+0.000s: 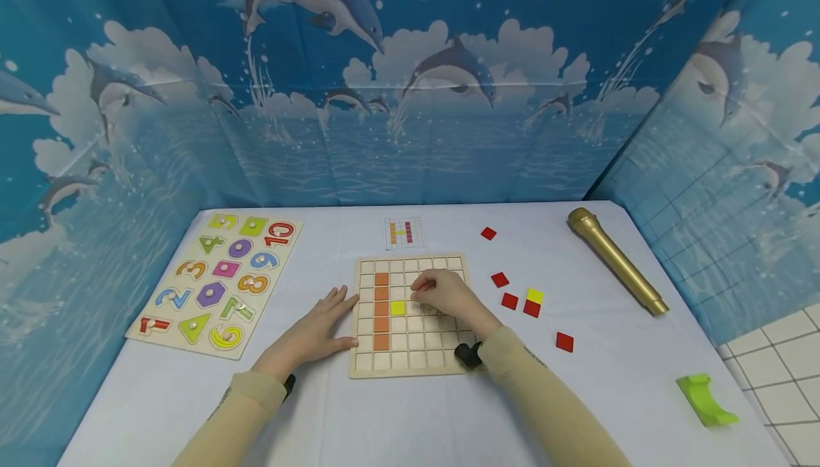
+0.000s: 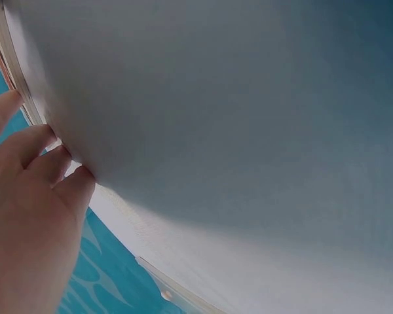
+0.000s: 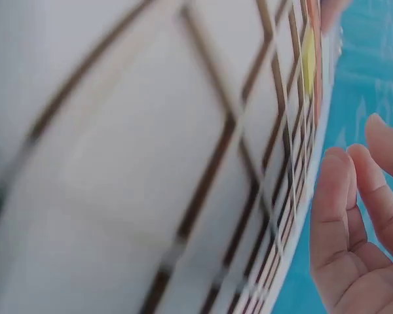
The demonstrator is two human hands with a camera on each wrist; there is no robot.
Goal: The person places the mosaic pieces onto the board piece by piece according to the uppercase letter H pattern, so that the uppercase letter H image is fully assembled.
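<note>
A wooden grid board (image 1: 416, 360) lies on the white table. Stacked in one of its columns are several orange tiles (image 1: 381, 308), with one yellow tile (image 1: 398, 307) in the cell right of them. My left hand (image 1: 314, 328) rests at the board's left edge, its thumb and fingertips touching the frame. Over the middle of the grid hovers my right hand (image 1: 448, 294), right of the yellow tile, fingers loosely bent. In the right wrist view thumb and fingers (image 3: 331, 196) are apart, and no tile shows between them.
A small pattern card (image 1: 403, 233) lies behind the board. Several red tiles (image 1: 564, 342) and a yellow one (image 1: 534, 296) are scattered to the right. Farther right are a gold microphone (image 1: 618, 262) and a green curved block (image 1: 705, 399). A number puzzle (image 1: 214, 285) lies left.
</note>
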